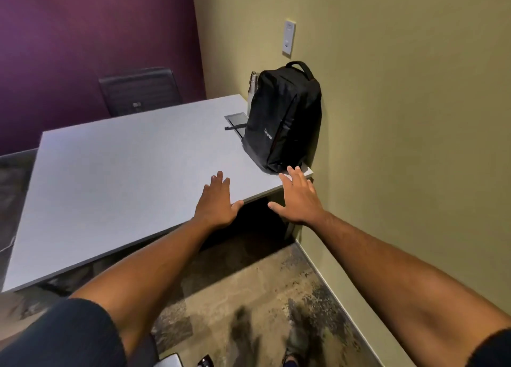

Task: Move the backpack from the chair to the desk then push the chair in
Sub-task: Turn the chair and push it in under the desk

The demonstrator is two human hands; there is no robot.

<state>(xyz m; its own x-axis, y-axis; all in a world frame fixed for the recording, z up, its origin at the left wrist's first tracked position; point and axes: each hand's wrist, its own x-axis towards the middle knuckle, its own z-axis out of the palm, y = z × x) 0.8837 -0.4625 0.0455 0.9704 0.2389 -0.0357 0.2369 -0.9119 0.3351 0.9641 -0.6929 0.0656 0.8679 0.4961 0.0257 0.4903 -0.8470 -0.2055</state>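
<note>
The backpack (283, 120) stood on the desk (124, 173), propped against the wall (401, 117) (likely for support); left hand (217, 202) and right hand (298, 198) hovered before it, fingers spread, empty.

Steel bottle (253, 90) & tablet (236, 119) on top, wall plate (288, 38) above, carpet (249, 278) below

One backpack (283, 120), black, on one desk (116, 173). One metal bottle (253, 88) behind it. One flat grey tablet-like item (235, 119) beside it. One chair (139, 91) at far side. One wall plate (288, 38). Two hands: left hand (217, 200), right hand (300, 198).
</note>
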